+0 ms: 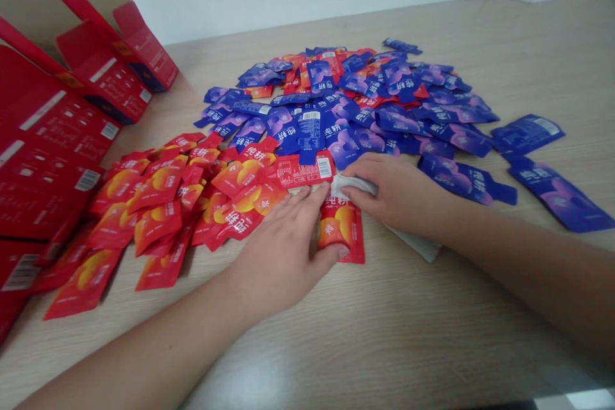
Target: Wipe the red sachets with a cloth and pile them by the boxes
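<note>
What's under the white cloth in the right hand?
Red pouch with orange print at its left end, pale wood-look tabletop at its right; the rest, under white cloth and right hand, is hidden.

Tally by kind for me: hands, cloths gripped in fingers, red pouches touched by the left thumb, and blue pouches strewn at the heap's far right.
Hands, left hand and right hand: 2
White cloth: 1
Red pouch: 1
Blue pouches: 3
Total: 7
The heaped pouches overlap too much to count.

The left hand (pixel 283 246) is lying palm down toward one o'clock; the right hand (pixel 387 189) is pinching toward ten.
</note>
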Available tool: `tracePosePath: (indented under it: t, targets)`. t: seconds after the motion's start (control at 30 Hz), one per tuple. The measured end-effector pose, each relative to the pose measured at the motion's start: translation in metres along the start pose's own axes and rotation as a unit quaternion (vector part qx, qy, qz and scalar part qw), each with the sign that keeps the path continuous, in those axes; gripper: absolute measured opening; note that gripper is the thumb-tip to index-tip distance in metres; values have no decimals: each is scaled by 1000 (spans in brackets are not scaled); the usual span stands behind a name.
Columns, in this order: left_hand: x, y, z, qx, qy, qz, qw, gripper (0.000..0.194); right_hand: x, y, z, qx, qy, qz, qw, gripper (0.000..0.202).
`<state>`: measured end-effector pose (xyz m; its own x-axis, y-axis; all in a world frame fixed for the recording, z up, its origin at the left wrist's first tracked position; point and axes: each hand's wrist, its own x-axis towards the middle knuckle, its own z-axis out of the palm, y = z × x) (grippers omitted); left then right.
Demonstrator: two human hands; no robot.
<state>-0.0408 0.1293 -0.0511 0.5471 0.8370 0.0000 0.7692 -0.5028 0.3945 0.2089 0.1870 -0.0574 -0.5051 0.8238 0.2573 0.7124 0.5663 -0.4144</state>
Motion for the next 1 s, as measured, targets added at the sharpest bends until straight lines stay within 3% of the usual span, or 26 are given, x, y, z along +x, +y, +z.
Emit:
tracePosePath:
  t: [0.1,0.2,0.23,0.3,0.37,0.4,0.57,0.7,0.83,1.0]
  targets:
    - [-1,-2,3,-8,8,4,1000,93,-2,1,-1,11,34,5,999,14]
    - [-1,-4,4,-19,15,5,1000,99,-7,-5,-7,65,72,-45,994,14]
    - [-1,-4,4,-23,15,6,1000,101,-9,-8,-10,93,51,-76,991,15]
    - [0,-4,3,-27,12,7,1000,103,-11,-14,-15,145,-47,-135,979,12]
    - [0,-3,0,-26,3,3,1000,107,-11,-18,-18,161,-144,-160,963,8]
    - [1,-2,-1,-24,0,-1,1000,108,-10,-19,-18,155,-164,-159,961,7]
    - [3,-1,-4,-11,0,-4,1000,101,-1,-10,-6,85,-61,-105,989,15]
    - [4,-1,-7,-1,-11,-1,1000,96,5,2,1,16,-24,-47,998,16]
    - [0,6,-8,41,-45,56,997,74,6,7,1,-9,14,-21,1000,14]
    - [-10,24,-1,93,-35,84,991,80,4,7,0,19,58,10,998,12]
